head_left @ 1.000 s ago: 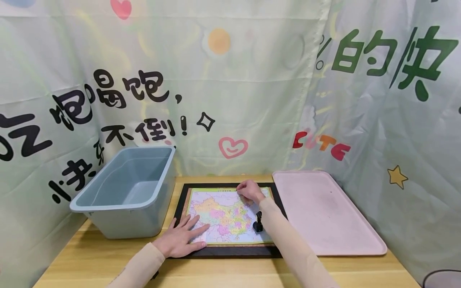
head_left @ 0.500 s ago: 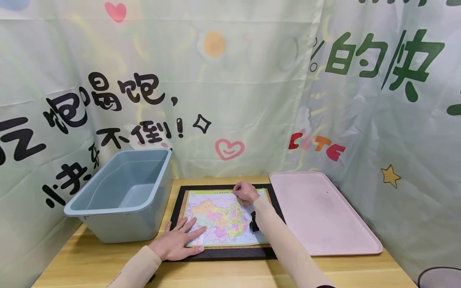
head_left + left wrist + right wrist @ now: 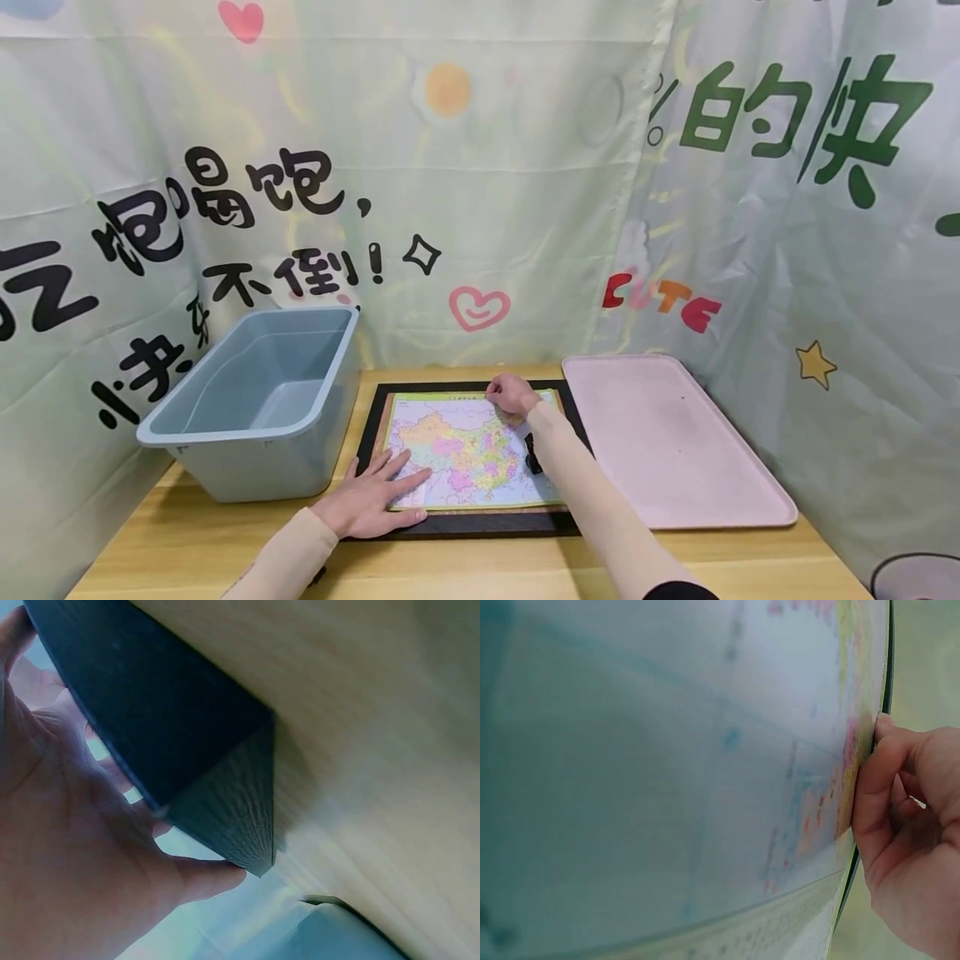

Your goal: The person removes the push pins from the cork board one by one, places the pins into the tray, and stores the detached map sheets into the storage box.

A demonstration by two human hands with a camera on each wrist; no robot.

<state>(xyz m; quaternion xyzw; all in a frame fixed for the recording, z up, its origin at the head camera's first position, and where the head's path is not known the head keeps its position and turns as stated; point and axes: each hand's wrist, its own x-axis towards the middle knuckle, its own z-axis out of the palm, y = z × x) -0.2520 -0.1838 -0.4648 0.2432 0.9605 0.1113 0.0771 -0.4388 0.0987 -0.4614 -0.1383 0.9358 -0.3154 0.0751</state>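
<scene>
A colourful printed map (image 3: 457, 458) lies on a brown board inside a black frame (image 3: 487, 525). My left hand (image 3: 370, 500), fingers spread, rests on the frame and map at the lower left corner. In the left wrist view, the thumb of that hand (image 3: 75, 847) lies along the corner of the thick black frame (image 3: 165, 697). My right hand (image 3: 512, 394) is at the map's top edge, right of centre. Its fingers curl against the map (image 3: 667, 765) in the right wrist view; whether the right hand (image 3: 919, 825) pinches something small is hidden.
A deep blue-grey plastic bin (image 3: 247, 471) stands left of the frame. Right of it, a pink tray (image 3: 675, 450) lies flat on the wooden table (image 3: 450, 571). A printed curtain (image 3: 525, 208) hangs behind. A small black device (image 3: 532, 457) sits by the right wrist.
The head view has shifted slightly. Both hands keep nearly the same places on the map, and the map and frame have not visibly moved.
</scene>
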